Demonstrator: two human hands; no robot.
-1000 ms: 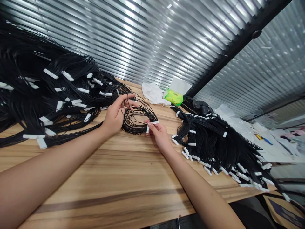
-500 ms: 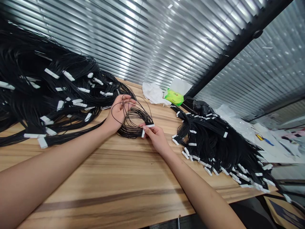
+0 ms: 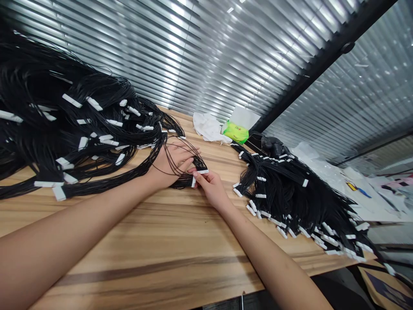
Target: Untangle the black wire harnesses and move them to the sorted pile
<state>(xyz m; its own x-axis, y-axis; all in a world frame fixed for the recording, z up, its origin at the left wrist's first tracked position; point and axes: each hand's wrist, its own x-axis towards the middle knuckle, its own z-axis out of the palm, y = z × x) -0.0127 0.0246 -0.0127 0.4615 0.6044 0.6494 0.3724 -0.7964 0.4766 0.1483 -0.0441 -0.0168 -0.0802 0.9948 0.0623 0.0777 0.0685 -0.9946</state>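
Fingers of the right hand [image 3: 209, 186] pinch a white connector [image 3: 202, 171] as the left hand's [image 3: 171, 162] spread fingers carry loose black wires [image 3: 193, 163], which could snag the wire heap [image 3: 64, 125] at 9 o'clock.

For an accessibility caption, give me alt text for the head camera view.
Two bare hands work at a loose bundle of thin black wires on a wooden table: the right hand pinches its white connectors, and strands cross the open left hand. Large heaps of similar wires lie on either side.
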